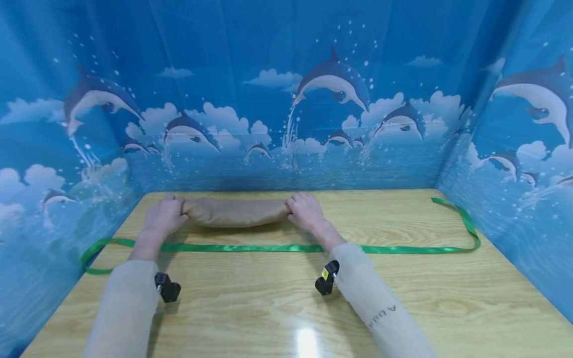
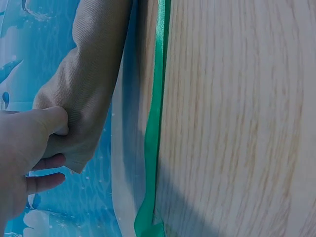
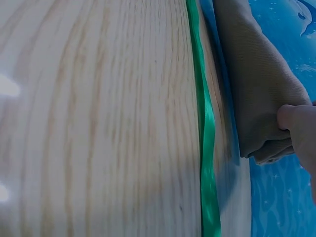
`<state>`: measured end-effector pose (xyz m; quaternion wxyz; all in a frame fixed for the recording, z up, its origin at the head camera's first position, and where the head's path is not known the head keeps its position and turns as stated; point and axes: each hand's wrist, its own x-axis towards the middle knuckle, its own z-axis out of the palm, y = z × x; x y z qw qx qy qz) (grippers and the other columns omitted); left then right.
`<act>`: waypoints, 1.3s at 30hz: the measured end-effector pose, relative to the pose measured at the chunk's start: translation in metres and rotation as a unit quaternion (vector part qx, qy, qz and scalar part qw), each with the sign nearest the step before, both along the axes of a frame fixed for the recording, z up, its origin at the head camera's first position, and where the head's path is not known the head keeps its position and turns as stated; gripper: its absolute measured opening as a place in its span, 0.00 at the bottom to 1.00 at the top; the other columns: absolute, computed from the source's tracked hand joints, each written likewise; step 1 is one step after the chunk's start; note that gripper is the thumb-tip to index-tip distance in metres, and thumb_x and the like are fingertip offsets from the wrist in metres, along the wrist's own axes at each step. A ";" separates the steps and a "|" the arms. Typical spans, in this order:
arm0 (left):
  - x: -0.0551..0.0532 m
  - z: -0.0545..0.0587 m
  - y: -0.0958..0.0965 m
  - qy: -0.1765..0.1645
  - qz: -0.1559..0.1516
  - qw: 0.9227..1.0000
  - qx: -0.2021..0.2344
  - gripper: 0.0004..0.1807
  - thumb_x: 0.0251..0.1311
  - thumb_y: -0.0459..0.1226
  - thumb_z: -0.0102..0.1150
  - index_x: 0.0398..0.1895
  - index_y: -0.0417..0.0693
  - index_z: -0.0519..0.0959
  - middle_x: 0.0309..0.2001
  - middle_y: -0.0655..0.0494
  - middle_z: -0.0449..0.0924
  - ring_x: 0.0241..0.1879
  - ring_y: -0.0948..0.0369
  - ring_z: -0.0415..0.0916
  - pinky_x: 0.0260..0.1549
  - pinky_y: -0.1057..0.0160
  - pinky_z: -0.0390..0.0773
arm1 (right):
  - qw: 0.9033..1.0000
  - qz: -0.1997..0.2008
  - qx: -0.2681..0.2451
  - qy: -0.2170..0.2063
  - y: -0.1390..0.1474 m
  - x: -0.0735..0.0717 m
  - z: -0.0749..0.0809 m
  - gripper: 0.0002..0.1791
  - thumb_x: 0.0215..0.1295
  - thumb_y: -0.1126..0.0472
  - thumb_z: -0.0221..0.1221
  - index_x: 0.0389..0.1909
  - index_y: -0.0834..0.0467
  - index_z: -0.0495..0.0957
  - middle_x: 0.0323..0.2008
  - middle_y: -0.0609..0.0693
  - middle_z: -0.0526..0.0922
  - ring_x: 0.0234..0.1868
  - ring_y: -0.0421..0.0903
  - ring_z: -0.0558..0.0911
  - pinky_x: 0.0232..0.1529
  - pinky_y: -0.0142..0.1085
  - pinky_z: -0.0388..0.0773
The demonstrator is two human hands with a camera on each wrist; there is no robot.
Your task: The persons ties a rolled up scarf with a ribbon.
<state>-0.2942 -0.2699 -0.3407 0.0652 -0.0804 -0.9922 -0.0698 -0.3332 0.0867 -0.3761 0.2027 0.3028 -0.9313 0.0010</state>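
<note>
Your left hand (image 1: 164,216) and right hand (image 1: 308,211) each pinch one end of a long roll of brown fabric (image 1: 237,213), so that's two hands on one roll. It's stretched sideways between them over the far part of the table, past the ribbon. The left wrist view has your left thumb pressed on the cloth, and your right thumb does the same at its end.

You've got two pale long sleeves (image 1: 130,303). The only writing I can read is dark lettering (image 1: 383,316) on the right one: looks like "AQUA", last letter iffy. Two small black wrist devices (image 1: 167,288), one per arm; the right one has a yellow sticker (image 1: 325,274), too small to read.

One shiny green satin ribbon (image 1: 259,248) runs under both your forearms, bending towards you on the left and away on the right. Under it all, one light wood-grain table (image 1: 250,308), with blue dolphin-print curtains (image 1: 250,44) around it.
</note>
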 end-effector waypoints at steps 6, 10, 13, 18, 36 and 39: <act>0.001 0.005 0.006 0.029 -0.007 0.999 -0.015 0.18 0.56 0.35 0.57 0.47 0.30 0.74 0.42 0.33 0.71 0.42 0.40 0.72 0.35 0.42 0.72 | 1.000 0.013 -0.003 0.007 0.009 0.001 0.004 0.16 0.52 0.58 0.65 0.39 0.62 0.76 0.38 0.55 0.79 0.42 0.51 0.76 0.48 0.41 0.73; 0.000 0.008 0.011 0.049 -0.013 0.997 -0.052 0.20 0.56 0.38 0.59 0.48 0.33 0.74 0.42 0.36 0.72 0.44 0.41 0.69 0.41 0.40 0.68 | 1.000 0.011 -0.006 0.005 0.017 0.001 0.006 0.15 0.53 0.58 0.65 0.37 0.62 0.74 0.37 0.55 0.78 0.40 0.50 0.75 0.44 0.40 0.73; -0.002 0.010 0.015 0.061 -0.016 0.995 -0.075 0.22 0.56 0.40 0.60 0.50 0.35 0.74 0.44 0.36 0.72 0.46 0.41 0.67 0.45 0.38 0.64 | 1.000 0.010 -0.010 0.001 0.023 0.002 0.009 0.15 0.54 0.58 0.65 0.37 0.61 0.74 0.37 0.55 0.77 0.39 0.50 0.75 0.42 0.40 0.74; -0.004 0.012 0.021 0.082 -0.021 0.992 -0.093 0.21 0.55 0.41 0.63 0.47 0.36 0.75 0.41 0.38 0.73 0.43 0.42 0.67 0.43 0.39 0.63 | 1.000 0.011 -0.018 0.009 0.030 0.003 0.015 0.16 0.52 0.58 0.66 0.37 0.62 0.73 0.36 0.55 0.77 0.39 0.51 0.75 0.42 0.42 0.74; -0.003 0.010 0.040 0.145 -0.062 0.979 -0.129 0.18 0.51 0.43 0.66 0.37 0.39 0.76 0.35 0.41 0.74 0.40 0.44 0.69 0.39 0.43 0.65 | 0.997 0.038 -0.025 0.055 0.055 0.011 0.023 0.18 0.49 0.58 0.69 0.34 0.63 0.73 0.34 0.56 0.76 0.36 0.53 0.75 0.38 0.43 0.73; -0.003 0.008 0.043 0.157 -0.072 0.977 -0.122 0.18 0.51 0.43 0.66 0.37 0.39 0.76 0.35 0.41 0.74 0.40 0.44 0.68 0.39 0.43 0.65 | 0.996 0.049 -0.037 0.063 0.061 0.013 0.023 0.18 0.48 0.61 0.70 0.33 0.63 0.72 0.33 0.56 0.75 0.36 0.53 0.74 0.38 0.44 0.73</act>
